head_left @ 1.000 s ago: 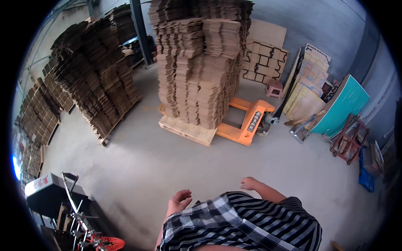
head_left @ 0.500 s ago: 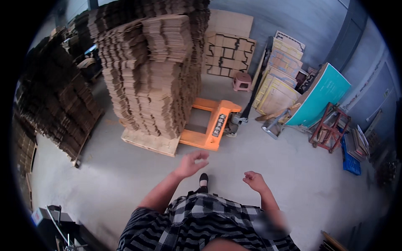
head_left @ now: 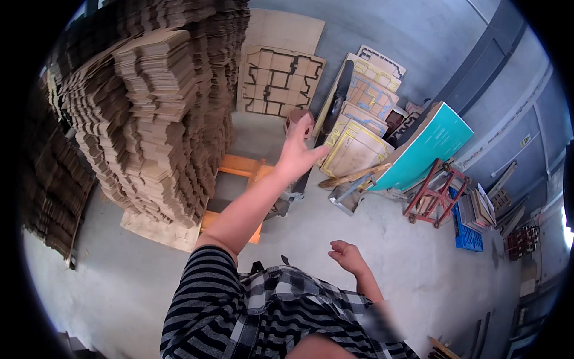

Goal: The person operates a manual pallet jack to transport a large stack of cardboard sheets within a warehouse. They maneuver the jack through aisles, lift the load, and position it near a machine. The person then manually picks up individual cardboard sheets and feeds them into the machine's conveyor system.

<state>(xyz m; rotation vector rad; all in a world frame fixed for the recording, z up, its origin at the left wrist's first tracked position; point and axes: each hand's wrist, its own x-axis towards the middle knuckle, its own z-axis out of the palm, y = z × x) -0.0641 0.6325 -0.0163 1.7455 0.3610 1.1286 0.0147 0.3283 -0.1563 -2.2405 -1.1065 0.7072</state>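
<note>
My left hand (head_left: 298,154) is stretched out ahead, thumb and fingers apart, with nothing in it. In the picture it overlaps a small pinkish stool (head_left: 293,121) and lies just left of the upright dark handle (head_left: 341,90) of an orange pallet truck (head_left: 236,164); no contact with the handle shows. My left forearm hides part of the truck. The truck's forks run toward a wooden pallet (head_left: 158,230) bearing a tall stack of brown cardboard sheets (head_left: 161,119). My right hand (head_left: 348,257) hangs before my body, fingers loosely bent, holding nothing visible.
Wooden die boards (head_left: 359,143) and a teal panel (head_left: 424,146) lean against the wall. A red metal frame (head_left: 437,194) and a blue crate (head_left: 469,233) stand to the right. Another cardboard stack (head_left: 51,191) is at far left.
My left hand has reached forward and up toward the truck's handle, its fingers spreading. The view has shifted right and closer to the truck. My right hand stays low before me.
</note>
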